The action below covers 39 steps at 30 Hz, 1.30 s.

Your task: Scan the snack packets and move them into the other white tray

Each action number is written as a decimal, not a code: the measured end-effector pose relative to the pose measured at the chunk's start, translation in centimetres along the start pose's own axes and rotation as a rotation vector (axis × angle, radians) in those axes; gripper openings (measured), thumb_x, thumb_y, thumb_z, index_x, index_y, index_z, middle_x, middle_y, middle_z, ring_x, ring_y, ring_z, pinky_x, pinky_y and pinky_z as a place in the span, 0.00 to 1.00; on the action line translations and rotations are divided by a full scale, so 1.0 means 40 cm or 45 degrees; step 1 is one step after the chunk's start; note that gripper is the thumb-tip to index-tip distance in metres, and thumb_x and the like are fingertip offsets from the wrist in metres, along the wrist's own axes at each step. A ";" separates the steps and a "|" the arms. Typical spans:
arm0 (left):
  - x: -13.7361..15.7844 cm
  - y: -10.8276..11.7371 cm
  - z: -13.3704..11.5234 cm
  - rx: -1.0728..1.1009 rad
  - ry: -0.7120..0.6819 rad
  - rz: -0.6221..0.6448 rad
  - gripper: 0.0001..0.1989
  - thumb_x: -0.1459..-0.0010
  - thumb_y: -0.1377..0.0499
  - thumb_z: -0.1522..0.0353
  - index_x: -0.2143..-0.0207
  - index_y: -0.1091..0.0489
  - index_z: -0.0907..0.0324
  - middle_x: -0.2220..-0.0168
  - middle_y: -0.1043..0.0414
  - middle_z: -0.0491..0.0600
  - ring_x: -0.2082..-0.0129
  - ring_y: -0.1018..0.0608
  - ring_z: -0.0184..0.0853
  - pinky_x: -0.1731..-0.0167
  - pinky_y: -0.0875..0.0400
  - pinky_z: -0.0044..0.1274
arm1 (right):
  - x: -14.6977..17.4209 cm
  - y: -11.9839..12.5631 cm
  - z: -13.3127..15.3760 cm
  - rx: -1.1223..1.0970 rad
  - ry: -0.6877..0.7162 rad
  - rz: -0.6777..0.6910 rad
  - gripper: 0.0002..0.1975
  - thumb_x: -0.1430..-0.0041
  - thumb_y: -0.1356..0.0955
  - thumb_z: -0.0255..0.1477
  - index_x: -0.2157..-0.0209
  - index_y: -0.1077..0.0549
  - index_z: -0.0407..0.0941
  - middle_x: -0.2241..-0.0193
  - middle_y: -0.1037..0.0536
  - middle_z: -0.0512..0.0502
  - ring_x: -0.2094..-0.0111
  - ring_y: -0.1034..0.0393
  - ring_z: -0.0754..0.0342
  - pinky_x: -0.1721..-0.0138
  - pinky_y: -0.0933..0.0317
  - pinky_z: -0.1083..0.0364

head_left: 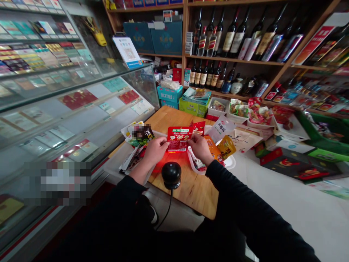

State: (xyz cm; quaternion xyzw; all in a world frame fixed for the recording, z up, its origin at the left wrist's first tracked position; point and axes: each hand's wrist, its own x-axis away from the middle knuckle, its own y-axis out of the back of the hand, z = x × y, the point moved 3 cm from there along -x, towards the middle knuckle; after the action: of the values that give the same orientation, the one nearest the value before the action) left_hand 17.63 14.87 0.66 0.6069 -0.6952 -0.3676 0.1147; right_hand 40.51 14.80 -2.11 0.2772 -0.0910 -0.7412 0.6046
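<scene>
Between my two hands a red snack packet (pixel 178 140) is held upright, its printed side towards me. My left hand (pixel 155 150) pinches its left edge, and my right hand (pixel 201 147) grips the right edge. Just below the packet a black barcode scanner (pixel 171 174) stands on the wooden table (pixel 191 191), casting red light on the wood. To the right, a white plastic basket (pixel 231 162) holds several packets, among them an orange one (pixel 212 145) and a gold one (pixel 227 146). At the left, a translucent tray (pixel 113 165) holds more snack packets (pixel 136 154), partly behind my left forearm.
A glass display counter (pixel 81 87) runs along the left. Behind the table stand a green box (pixel 192 108), blue boxes (pixel 169 95) and white trays of snacks (pixel 237 111). Shelves with wine bottles (pixel 230 34) rise at the back. The scanner's cable (pixel 167 211) hangs off the table's front.
</scene>
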 end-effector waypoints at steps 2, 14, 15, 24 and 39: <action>-0.023 -0.010 -0.012 -0.020 -0.002 0.005 0.11 0.37 0.44 0.63 0.71 0.29 0.58 0.73 0.26 0.45 0.71 0.27 0.33 0.67 0.36 0.24 | -0.030 0.028 0.008 0.041 0.044 -0.009 0.08 0.46 0.33 0.30 0.76 0.35 0.46 0.79 0.33 0.55 0.75 0.39 0.57 0.72 0.49 0.57; -0.252 -0.131 -0.144 -0.117 -0.167 0.034 0.09 0.39 0.40 0.65 0.68 0.23 0.59 0.69 0.21 0.49 0.70 0.24 0.34 0.69 0.36 0.24 | -0.212 0.248 -0.040 0.194 0.107 -0.195 0.06 0.48 0.31 0.31 0.75 0.27 0.44 0.77 0.27 0.52 0.75 0.37 0.56 0.70 0.47 0.56; -0.280 -0.146 -0.156 -0.137 -0.196 0.045 0.09 0.39 0.40 0.65 0.67 0.22 0.59 0.68 0.20 0.50 0.69 0.23 0.35 0.68 0.36 0.24 | -0.224 0.265 -0.052 0.202 0.086 -0.237 0.06 0.48 0.32 0.31 0.74 0.26 0.43 0.77 0.27 0.51 0.75 0.37 0.56 0.70 0.47 0.56; -0.462 -0.292 -0.165 -0.349 -0.420 0.083 0.08 0.43 0.39 0.69 0.69 0.19 0.59 0.64 0.19 0.55 0.60 0.20 0.41 0.55 0.30 0.29 | -0.299 0.307 -0.171 0.281 -0.083 -0.444 0.07 0.47 0.32 0.31 0.72 0.23 0.43 0.75 0.23 0.47 0.73 0.35 0.53 0.67 0.43 0.55; -0.517 -0.358 -0.025 -0.297 -0.236 0.102 0.12 0.42 0.37 0.63 0.59 0.20 0.60 0.57 0.19 0.57 0.55 0.20 0.44 0.49 0.29 0.32 | -0.330 0.164 -0.324 0.363 -0.340 -0.285 0.15 0.44 0.31 0.29 0.54 0.23 0.41 0.61 0.18 0.39 0.59 0.24 0.46 0.53 0.34 0.51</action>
State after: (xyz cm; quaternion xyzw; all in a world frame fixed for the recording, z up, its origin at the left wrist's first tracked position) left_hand 34.02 33.79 -2.02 0.5248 -0.6791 -0.4953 0.1343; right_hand 54.34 28.23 -5.80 0.2676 -0.2426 -0.8135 0.4558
